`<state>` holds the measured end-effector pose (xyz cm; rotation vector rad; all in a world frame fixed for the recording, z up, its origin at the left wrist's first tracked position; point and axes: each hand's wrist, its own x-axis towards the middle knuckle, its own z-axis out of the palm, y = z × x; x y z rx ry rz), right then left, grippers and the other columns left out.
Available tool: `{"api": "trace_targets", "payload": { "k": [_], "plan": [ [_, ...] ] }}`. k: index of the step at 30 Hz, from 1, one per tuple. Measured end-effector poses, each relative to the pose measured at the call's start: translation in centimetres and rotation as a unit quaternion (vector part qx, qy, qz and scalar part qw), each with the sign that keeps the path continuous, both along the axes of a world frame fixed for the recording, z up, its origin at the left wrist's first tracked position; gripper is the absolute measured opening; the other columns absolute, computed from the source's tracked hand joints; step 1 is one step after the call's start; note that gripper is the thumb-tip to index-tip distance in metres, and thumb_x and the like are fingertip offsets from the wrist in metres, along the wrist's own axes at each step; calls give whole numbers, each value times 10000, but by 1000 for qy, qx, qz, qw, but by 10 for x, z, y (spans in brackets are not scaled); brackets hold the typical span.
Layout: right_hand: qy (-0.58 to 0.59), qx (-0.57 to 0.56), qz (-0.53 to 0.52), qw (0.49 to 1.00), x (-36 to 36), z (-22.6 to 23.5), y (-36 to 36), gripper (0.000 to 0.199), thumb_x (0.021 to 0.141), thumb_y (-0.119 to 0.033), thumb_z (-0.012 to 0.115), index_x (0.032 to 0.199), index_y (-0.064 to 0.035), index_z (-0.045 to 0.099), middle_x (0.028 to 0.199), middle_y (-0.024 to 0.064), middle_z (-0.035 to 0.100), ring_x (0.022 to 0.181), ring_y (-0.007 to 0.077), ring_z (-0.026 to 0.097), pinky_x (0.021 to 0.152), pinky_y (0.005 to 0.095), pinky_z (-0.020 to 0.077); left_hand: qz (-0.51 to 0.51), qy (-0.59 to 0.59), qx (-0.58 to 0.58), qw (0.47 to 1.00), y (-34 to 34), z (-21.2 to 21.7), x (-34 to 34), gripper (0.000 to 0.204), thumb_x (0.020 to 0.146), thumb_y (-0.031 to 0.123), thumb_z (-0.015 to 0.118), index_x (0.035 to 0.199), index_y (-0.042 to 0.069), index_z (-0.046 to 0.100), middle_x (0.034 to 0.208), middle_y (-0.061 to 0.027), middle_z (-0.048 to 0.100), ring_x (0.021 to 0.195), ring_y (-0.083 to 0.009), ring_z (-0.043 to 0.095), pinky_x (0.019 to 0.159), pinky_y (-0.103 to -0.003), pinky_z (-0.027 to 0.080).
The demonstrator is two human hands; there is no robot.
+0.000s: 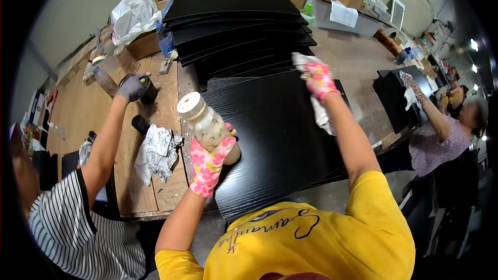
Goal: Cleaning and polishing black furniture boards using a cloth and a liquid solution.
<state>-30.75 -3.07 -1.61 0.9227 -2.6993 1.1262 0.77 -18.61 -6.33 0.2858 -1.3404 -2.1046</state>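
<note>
Black panel [275, 135] lies flat, overlapping other dark boards [223, 82], with a tall stack of boards [236, 4] behind it. The right hand [320, 79] has its grip around a whitish rag [321, 116] near the panel's far right corner, seemingly to press cloth against the surface. The left hand's [208, 165] grip wraps a white-capped bottle [207, 127], tilted, perhaps held there to be handy. Its cloudy wall shows dark flecks; the fill level is unclear. At the wooden desk [124, 176], a co-worker's grey-gloved hand [133, 88] touches a dark cup [150, 94], contents hard to make out.
</note>
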Motion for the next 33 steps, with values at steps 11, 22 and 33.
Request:
{"api": "trace_targets", "payload": {
  "k": [11, 22, 33],
  "plan": [
    [82, 91, 311, 943, 77, -25, -93, 320, 848, 24, 496, 1063, -63, 717, 1087, 97, 717, 931, 172, 687, 805, 305, 560, -37, 49, 36, 997, 10, 18, 2, 580, 752, 14, 817, 1256, 13, 530, 1075, -89, 653, 983, -203, 664, 878, -335, 554],
    [280, 0, 370, 886, 91, -56, -135, 323, 806, -32, 578, 1093, -107, 707, 1021, 136, 689, 897, 297, 678, 859, 361, 550, -26, 60, 36, 997, 11, 13, 7, 564, 777, 89, 810, 1251, 8, 516, 1081, -122, 652, 981, -234, 668, 874, -366, 554],
    [-141, -80, 188, 969, 69, 16, -66, 307, 853, 24, 480, 995, -77, 733, 933, 136, 706, 851, 252, 690, 748, 331, 560, 43, 129, 151, 979, 5, 14, 4, 606, 794, 205, 777, 1284, 11, 478, 1032, -154, 643, 909, -284, 677, 827, -397, 565]
  ]
}}
